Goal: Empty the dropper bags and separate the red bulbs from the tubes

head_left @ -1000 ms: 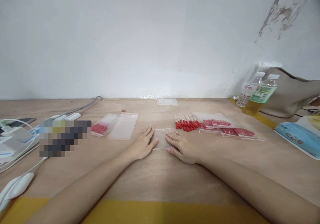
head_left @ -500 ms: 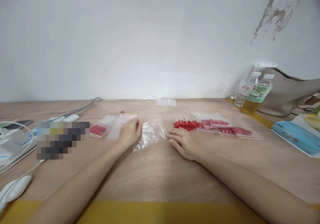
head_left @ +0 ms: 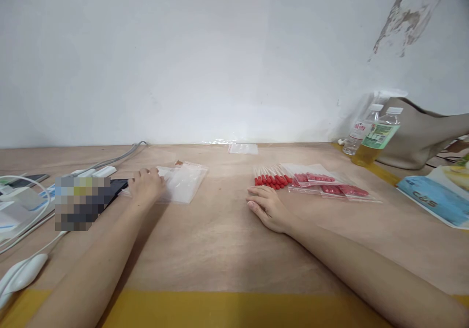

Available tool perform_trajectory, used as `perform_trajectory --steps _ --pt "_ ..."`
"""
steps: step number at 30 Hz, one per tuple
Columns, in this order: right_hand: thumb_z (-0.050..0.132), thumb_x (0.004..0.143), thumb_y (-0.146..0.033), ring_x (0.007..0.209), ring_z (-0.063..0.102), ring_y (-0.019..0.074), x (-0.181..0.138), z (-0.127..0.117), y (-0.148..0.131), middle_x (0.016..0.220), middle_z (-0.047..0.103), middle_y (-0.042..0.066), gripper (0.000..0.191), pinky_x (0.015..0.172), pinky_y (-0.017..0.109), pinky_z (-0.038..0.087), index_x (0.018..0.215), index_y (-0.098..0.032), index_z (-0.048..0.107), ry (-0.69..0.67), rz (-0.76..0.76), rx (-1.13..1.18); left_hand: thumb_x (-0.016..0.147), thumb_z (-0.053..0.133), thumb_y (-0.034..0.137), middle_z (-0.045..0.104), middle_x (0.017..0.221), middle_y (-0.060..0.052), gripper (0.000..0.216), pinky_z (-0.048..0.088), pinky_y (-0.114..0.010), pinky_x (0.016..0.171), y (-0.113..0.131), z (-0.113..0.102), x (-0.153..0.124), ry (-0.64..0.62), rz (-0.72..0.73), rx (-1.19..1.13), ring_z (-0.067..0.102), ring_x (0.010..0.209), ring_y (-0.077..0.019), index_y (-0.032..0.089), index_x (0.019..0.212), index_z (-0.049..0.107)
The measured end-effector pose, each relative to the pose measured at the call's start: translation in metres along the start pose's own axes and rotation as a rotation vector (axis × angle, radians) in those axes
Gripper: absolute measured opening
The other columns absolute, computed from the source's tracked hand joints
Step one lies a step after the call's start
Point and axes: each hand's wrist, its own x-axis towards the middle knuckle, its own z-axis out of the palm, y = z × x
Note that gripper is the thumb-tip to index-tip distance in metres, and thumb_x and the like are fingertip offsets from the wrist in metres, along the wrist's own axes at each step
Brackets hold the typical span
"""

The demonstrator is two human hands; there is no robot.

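My left hand [head_left: 146, 186] lies knuckles up with its fingers curled on the left end of a pile of clear plastic bags [head_left: 185, 184] at the left of the wooden table [head_left: 220, 240]. It covers most of the pile's left part. My right hand [head_left: 267, 208] rests flat and open on the table, fingers together. Just beyond its fingertips lies a loose bunch of red-tipped sticks [head_left: 273, 180]. To the right of the sticks are several clear bags filled with red-tipped sticks [head_left: 330, 184].
Two bottles [head_left: 375, 135] and a beige bag [head_left: 425, 132] stand at the back right, with a blue packet [head_left: 436, 201] nearer. A small clear bag [head_left: 243, 148] lies by the wall. Cables and a white device [head_left: 22, 274] crowd the left edge.
My left hand lifted the clear bag from between my hands and carried it left onto the pile. My right hand stayed almost in place.
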Motion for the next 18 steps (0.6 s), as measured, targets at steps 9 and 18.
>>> perform_trajectory --steps 9,18 --pt "0.041 0.088 -0.03 0.105 0.049 0.0216 -0.001 0.005 0.003 0.11 0.059 0.01 0.028 0.091 0.043 0.037 0.095 -0.019 0.065 0.039 -0.023 0.0 0.076 0.043 0.053 0.049 0.117 -0.023 0.057 0.031 -0.049 0.084 -0.036 0.005 0.025 -0.282 -0.181 -0.09 0.043 0.108 -0.0407 0.008 0.109 0.049" --pt "0.041 0.087 -0.029 0.104 0.05 0.0216 -0.001 0.005 0.004 0.109 0.059 0.009 0.025 0.089 0.043 0.038 0.092 -0.019 0.064 0.044 -0.038 -0.002 0.086 0.038 0.034 0.048 0.114 -0.014 0.034 0.041 -0.042 0.079 -0.014 -0.033 0.01 0.346 -0.204 -0.27 0.051 0.097 -0.0277 0.012 0.112 0.04"
